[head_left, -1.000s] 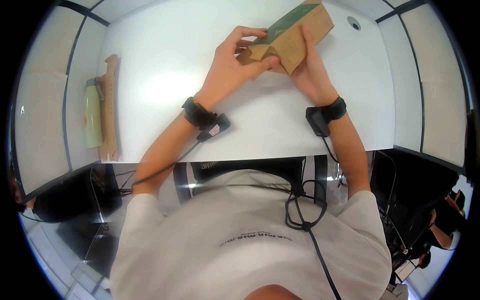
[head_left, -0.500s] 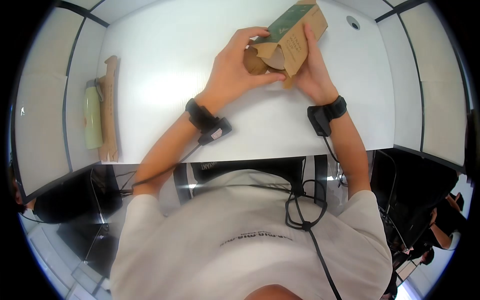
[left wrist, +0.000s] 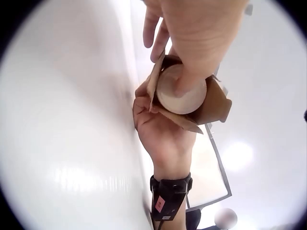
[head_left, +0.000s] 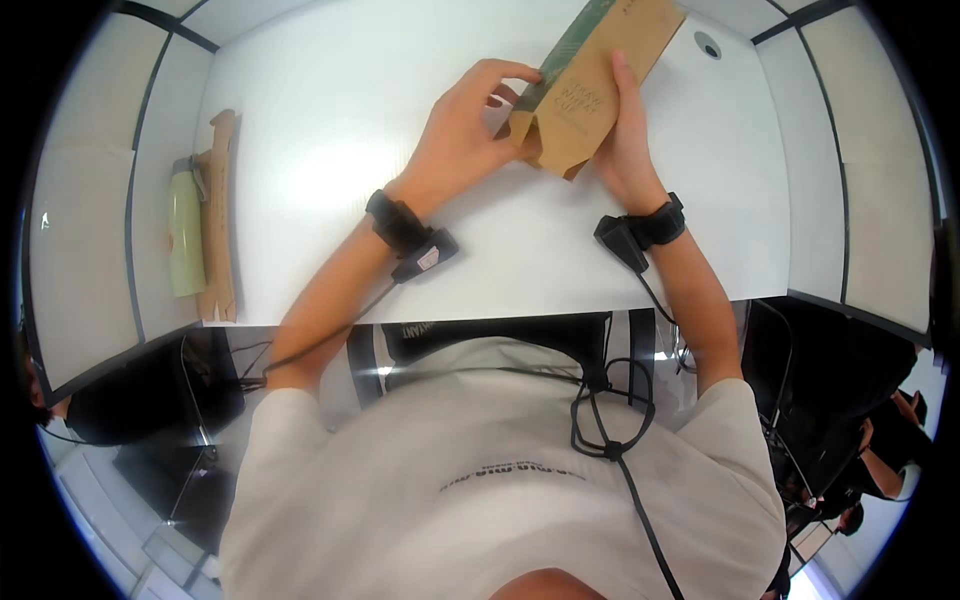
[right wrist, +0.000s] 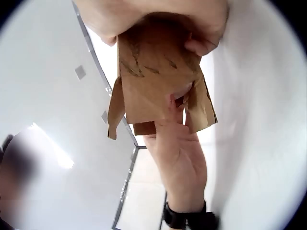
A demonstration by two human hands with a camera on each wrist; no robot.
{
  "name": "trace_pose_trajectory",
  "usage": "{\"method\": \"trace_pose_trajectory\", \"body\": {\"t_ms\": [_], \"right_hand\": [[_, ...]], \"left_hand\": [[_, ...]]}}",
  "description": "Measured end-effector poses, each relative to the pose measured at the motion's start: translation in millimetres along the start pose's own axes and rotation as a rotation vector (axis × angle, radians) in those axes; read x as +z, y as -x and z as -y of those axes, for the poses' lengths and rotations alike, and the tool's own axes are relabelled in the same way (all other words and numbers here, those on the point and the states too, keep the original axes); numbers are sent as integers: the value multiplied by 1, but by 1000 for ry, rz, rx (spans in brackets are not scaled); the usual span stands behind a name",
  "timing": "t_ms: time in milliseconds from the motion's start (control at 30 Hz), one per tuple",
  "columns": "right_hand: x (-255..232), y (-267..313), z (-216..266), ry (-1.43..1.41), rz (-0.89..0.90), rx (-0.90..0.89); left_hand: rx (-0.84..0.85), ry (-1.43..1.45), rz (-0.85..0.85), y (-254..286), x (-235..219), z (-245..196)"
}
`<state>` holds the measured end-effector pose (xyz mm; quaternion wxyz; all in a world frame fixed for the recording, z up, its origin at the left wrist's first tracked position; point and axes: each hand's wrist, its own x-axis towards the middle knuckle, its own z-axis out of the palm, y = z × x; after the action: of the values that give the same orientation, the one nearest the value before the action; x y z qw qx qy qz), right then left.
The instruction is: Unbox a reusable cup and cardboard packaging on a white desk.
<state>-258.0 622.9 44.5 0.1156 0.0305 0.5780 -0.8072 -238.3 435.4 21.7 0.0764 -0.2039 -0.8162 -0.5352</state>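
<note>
A brown cardboard box [head_left: 590, 100] with a green side and open end flaps is held tilted above the table. My right hand [head_left: 630, 160] grips its lower side, fingers wrapped beneath it in the left wrist view. Inside the open end [left wrist: 216, 103] sits a pale round object [left wrist: 189, 101], and the thumb of my left hand [left wrist: 201, 33] presses on its face. Two left fingers extend outside the box. In the head view my left hand [head_left: 462, 140] is at the open end, the index fingertip by the green side. The round object's far part is hidden.
A pale green bottle [head_left: 186, 230] and a flat brown cardboard piece [head_left: 220, 215] lie at the table's left edge. A round grommet [head_left: 708, 45] is at the back right. Partition panels [head_left: 85, 200] flank the white table [head_left: 300, 180]. Cables run from both wrist cameras.
The box has turned so its open end, facing me half a second ago, is mostly hidden in the head view. My left thumb has moved from the flap's outer edge into the opening.
</note>
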Motion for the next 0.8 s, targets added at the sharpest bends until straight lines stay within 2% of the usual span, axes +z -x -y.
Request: {"method": "trace_pose_trajectory", "body": {"t_ms": [33,133,267,367,567,633,800], "right_hand": [[-3,-2,-3,0,0,3],[-17,-12,-13,144,14,-171],[-15,-7,-10,138,25,-211],[-13,-5,-2,180,127,-251],[-7,-2,-1,155,115,-219],[-9,-6,-3,174,123,-250],[-22,-16,-9,275,170,-299]], "left_hand": [[-3,0,1,1,1,0],[52,-21,-20,2,4,-5],[141,-20,-29,0,4,-9],[113,-3,-30,1,4,-8],[30,21,12,1,2,-7],[74,15,-13,2,3,-4],[66,-61,-20,2,1,-10]]}}
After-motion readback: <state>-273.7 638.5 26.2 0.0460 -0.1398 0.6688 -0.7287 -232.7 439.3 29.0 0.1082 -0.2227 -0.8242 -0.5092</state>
